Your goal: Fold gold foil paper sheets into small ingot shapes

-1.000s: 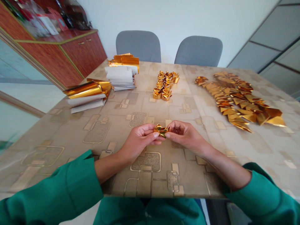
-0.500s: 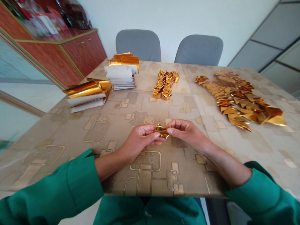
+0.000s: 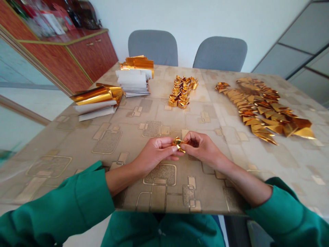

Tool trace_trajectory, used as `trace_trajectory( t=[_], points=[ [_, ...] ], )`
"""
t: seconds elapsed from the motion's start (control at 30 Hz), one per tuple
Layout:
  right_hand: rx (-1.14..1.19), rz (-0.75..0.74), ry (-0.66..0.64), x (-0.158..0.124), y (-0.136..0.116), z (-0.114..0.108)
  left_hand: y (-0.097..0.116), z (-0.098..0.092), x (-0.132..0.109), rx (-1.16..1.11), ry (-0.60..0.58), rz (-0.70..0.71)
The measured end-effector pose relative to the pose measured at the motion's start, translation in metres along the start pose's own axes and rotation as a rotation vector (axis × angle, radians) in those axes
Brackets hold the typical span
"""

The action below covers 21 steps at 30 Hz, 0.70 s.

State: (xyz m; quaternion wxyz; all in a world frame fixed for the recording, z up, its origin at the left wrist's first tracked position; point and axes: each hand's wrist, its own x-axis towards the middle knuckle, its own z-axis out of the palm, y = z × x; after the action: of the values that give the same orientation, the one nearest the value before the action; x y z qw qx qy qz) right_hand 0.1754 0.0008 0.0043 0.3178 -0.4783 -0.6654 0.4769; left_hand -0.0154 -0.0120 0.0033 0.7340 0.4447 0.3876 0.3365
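A small folded piece of gold foil paper [image 3: 178, 140] is held between my two hands, just above the table near its front edge. My left hand [image 3: 160, 150] pinches its left side between thumb and fingers. On the other side, my right hand [image 3: 199, 145] grips the right end with thumb and index finger. The fingertips cover part of the foil, so its full shape is hidden. Beyond my hands stand rows of finished-looking gold foil ingot shapes [image 3: 179, 92]. To the right lies a spread of flat folded gold foil pieces [image 3: 259, 109].
At the left of the patterned table [image 3: 108, 140] lie a stack of gold and white foil sheets [image 3: 132, 82] and a looser folded bundle [image 3: 96, 101]. Two grey chairs [image 3: 153, 48] face me across the table. A wooden cabinet [image 3: 87, 58] stands at the back left.
My right fingers have curled further and shifted slightly inward on the foil piece. The foil appears a little more bent, and both hands still hold it.
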Motion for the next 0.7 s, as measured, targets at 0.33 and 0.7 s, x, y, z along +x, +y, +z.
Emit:
trace_trajectory(
  t=[0.33,0.7],
  points=[
    [0.091,-0.024,-0.057,0.0005,-0.0015,-0.0051,0.0005,-0.0032,0.0003,-0.079,-0.075,0.028],
    [-0.023,-0.054,-0.021,0.0000,0.0046,0.0022,0.0024,-0.0029,0.0007,0.016,-0.087,0.017]
  ],
)
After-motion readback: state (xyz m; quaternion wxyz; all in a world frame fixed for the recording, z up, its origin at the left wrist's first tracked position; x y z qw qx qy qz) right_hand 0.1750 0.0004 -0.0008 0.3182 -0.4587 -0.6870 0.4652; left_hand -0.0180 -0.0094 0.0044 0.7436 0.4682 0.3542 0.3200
